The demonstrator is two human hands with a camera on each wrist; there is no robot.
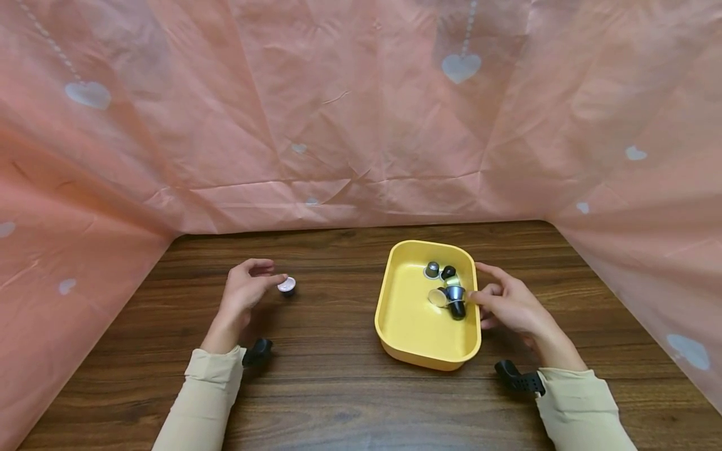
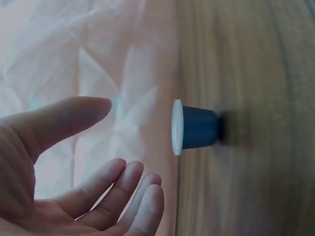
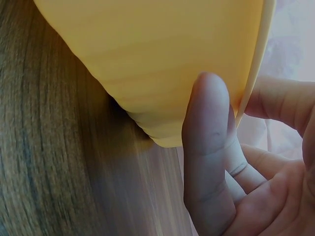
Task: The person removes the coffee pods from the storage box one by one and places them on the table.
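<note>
A dark coffee capsule (image 2: 199, 127) with a pale lid stands lid up on the wooden table. My left hand (image 1: 246, 289) hovers right beside it, thumb and fingers spread apart; the left wrist view shows a gap between the fingertips and the capsule. On the right, a yellow plastic box (image 1: 414, 357) holds several coffee capsules (image 1: 432, 269), silver, black and pale gold, gathered along its right side. My right hand (image 1: 510, 305) grips the box's right wall, with the thumb over the rim and fingers against the outer side (image 3: 162, 88).
Brown wooden table (image 1: 321, 388) lies under everything. A pink curtain (image 1: 361, 113) with pale hearts surrounds its back and sides. Each wrist carries a black strap mount (image 1: 516, 378).
</note>
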